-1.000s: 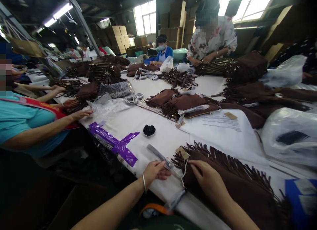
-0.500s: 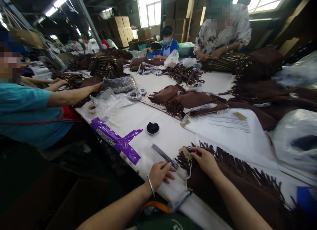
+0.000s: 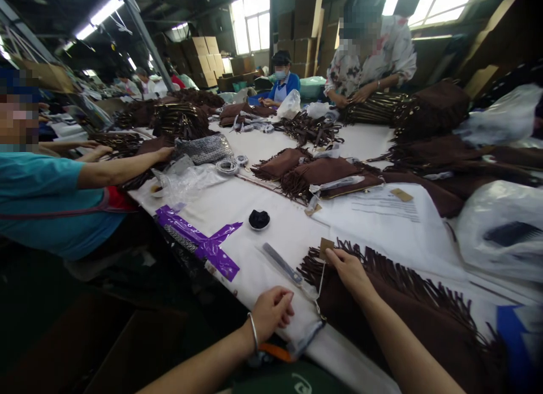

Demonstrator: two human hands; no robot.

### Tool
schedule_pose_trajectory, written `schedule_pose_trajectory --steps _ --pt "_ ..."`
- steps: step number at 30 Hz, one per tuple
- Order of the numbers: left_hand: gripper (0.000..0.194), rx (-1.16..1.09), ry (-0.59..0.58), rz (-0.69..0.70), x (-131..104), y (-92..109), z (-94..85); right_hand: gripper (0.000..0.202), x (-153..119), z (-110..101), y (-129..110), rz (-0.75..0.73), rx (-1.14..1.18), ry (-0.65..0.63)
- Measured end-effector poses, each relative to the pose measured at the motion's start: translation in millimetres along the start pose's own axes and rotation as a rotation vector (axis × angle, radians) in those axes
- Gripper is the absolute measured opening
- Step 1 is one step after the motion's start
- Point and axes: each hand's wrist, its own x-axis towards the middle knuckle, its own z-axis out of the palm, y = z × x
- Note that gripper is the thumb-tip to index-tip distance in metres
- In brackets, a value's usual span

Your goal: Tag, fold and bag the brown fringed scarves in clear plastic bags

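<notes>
The tag (image 3: 326, 246) is already strung to the fringed bag (image 3: 436, 326) and is pinched, unreleased, by the right hand (image 3: 353, 271); beside the bag, any grip of the curled left hand (image 3: 272, 315) cannot be told.

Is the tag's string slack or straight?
Mostly straight: the white string runs in a line down from the brown tag pinched by the right hand.

The single head-worn camera looks forward and down from the near side of the bench (image 3: 288, 230), close above both forearms, its view reaching the far window (image 3: 251, 24).
</notes>
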Motion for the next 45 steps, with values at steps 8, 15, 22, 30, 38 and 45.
schedule_pose_trajectory --steps 8,15,22,30,38,45 --pt "0.019 0.759 -0.144 0.235 -17.0 9.4 40.1 0.044 -22.1 0.4 -5.5 -0.095 0.026 0.138" --pt "0.023 0.286 -0.262 -0.122 -3.9 1.4 60.8 0.036 -46.6 -24.3 -5.0 -0.173 0.116 0.290" --pt "0.038 -0.269 -0.431 -0.339 1.0 -8.9 90.9 0.039 -69.8 -38.4 -9.2 -0.072 0.267 0.330" --pt "0.034 0.244 -0.296 -0.082 1.7 12.1 48.6 0.039 -124.1 -47.3 48.6 -0.147 -0.216 0.435" --pt "0.045 1.180 -0.004 0.620 36.1 52.9 -25.5 0.067 -131.9 -32.6 33.2 -0.551 -0.722 0.013" --pt "0.034 0.967 -0.144 0.126 5.4 45.3 -28.2 0.073 -147.4 -22.7 48.4 -0.573 -0.904 0.040"
